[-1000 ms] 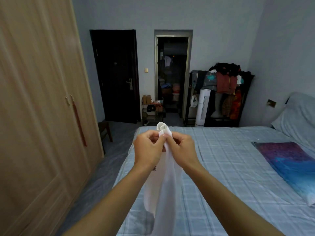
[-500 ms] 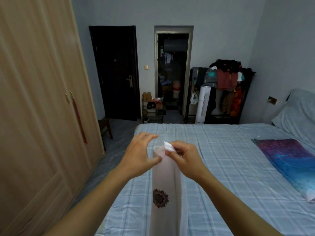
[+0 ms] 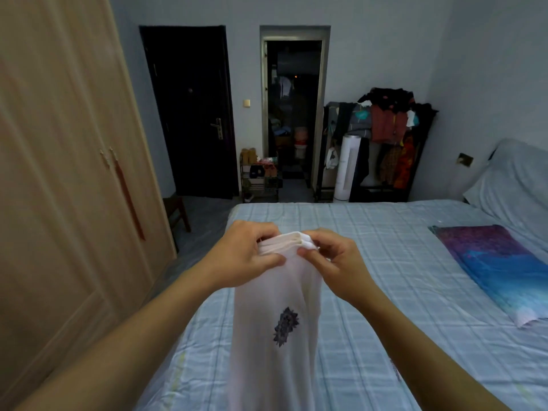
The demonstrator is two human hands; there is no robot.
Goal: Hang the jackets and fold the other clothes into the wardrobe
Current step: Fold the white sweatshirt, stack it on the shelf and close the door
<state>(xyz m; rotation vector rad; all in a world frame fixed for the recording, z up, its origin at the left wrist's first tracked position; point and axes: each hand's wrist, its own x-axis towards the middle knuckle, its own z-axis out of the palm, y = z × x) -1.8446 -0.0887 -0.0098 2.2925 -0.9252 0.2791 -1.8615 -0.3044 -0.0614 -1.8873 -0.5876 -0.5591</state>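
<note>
We are pinching the white garment (image 3: 278, 315) at its bunched top edge, left hand (image 3: 243, 256) and right hand (image 3: 335, 262) fingers curled round it; judging it light, limp.

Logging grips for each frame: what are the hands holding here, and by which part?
Both hands, left and right, pinch the thin white garment with a dark flower print by its bunched top edge.

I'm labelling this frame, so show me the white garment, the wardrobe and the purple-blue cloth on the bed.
white garment (image 3: 275, 292): head view, on its upper front panel.
wardrobe (image 3: 59, 173): head view, on its closed door.
purple-blue cloth (image 3: 492, 262): head view, on its middle.
</note>
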